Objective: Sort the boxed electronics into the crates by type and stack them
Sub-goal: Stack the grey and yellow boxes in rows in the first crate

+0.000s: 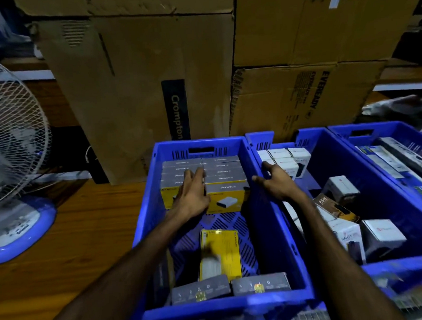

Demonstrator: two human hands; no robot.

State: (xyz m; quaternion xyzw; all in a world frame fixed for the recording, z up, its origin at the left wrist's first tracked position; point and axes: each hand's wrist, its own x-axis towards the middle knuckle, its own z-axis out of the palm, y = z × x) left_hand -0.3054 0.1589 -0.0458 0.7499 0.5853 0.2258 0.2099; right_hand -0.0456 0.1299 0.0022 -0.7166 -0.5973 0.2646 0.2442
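While I am leaning over the left crate (145, 228), two grey boxes (200, 292) are standing at its near wall and one yellow box (219, 253) is lying flat on the floor behind them, not yet stacked. Further in, my left hand (191, 198) is resting flat, fingers spread and grasping nothing, on the yellow-and-grey stack (203, 180), I think to press the rows even. My right hand (278, 184) is hovering empty, fingers loose, above the wall between crates, near the white boxes (286, 159) in the middle crate (333, 152). Behind, cartons (136, 90) are standing.
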